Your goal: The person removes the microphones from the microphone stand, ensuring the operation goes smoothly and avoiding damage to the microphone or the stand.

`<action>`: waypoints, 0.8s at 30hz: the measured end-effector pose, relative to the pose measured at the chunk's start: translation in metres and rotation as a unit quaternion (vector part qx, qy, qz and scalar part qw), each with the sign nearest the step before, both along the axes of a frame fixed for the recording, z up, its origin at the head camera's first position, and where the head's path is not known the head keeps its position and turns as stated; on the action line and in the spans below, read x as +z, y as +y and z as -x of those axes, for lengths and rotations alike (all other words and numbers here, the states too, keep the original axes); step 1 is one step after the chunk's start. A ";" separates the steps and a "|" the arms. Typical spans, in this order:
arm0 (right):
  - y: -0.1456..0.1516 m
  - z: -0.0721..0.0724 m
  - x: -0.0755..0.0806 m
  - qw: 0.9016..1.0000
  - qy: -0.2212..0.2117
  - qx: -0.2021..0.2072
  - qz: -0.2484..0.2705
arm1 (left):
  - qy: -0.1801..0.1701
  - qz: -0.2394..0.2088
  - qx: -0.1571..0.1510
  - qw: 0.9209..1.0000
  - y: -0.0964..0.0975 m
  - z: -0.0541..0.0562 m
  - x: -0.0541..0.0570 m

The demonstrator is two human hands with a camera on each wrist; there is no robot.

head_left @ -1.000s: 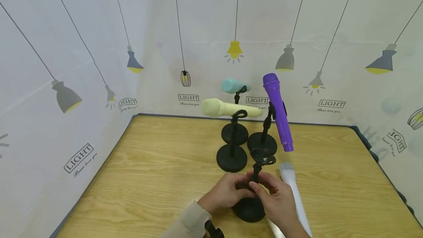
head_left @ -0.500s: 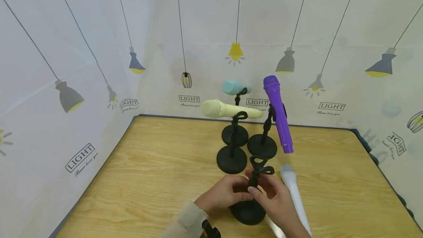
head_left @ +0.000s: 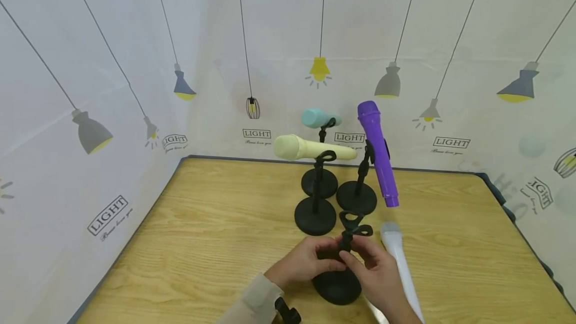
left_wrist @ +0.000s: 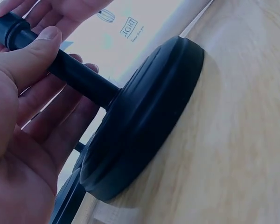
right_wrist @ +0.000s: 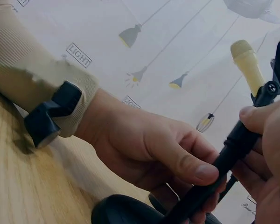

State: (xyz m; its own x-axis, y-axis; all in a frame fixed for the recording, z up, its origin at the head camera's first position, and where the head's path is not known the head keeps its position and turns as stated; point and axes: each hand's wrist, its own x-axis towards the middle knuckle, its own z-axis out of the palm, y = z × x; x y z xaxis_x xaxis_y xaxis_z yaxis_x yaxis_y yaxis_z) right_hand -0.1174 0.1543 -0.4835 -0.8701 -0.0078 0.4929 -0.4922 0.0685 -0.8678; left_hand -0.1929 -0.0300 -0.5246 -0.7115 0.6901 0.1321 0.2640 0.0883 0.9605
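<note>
Both hands are on a black desktop microphone stand with a round base (head_left: 337,288) and a two-looped clip (head_left: 353,221) that holds no microphone. My left hand (head_left: 302,264) grips the stand's pole (left_wrist: 79,78), thumb on one side and fingers behind. Higher up, around the collar under the clip, the thumb and fingers of my right hand (head_left: 379,271) pinch the stand. The base stands on the wooden table in the left wrist view. Beside my right hand lies a white microphone (head_left: 399,254), its lower part partly hidden by that hand and forearm.
Behind the hands stand three more black stands. They bear a pale yellow microphone (head_left: 310,148), a teal microphone (head_left: 316,117) and a steeply tilted purple microphone (head_left: 379,156). A lamp-patterned white sheet (head_left: 279,29) walls off the table's back and sides.
The held stand's clip, blurred a second ago, now shows sharply and sits slightly lower in the head view. Both hands keep their hold; the other microphones have not moved.
</note>
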 end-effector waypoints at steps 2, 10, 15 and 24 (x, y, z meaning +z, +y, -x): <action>0.005 0.001 -0.002 1.000 0.005 0.030 -0.002 | 0.000 -0.001 -0.001 1.000 0.000 0.000 0.000; 0.016 0.001 -0.006 0.998 -0.008 0.060 -0.013 | -0.006 0.002 -0.007 1.000 -0.003 -0.001 0.002; 0.019 0.002 -0.006 0.997 -0.008 0.067 -0.021 | 0.005 0.014 -0.003 1.000 -0.008 -0.001 0.003; 0.026 0.000 -0.003 0.996 -0.039 0.056 -0.053 | -0.013 0.023 -0.003 1.000 -0.033 0.000 0.006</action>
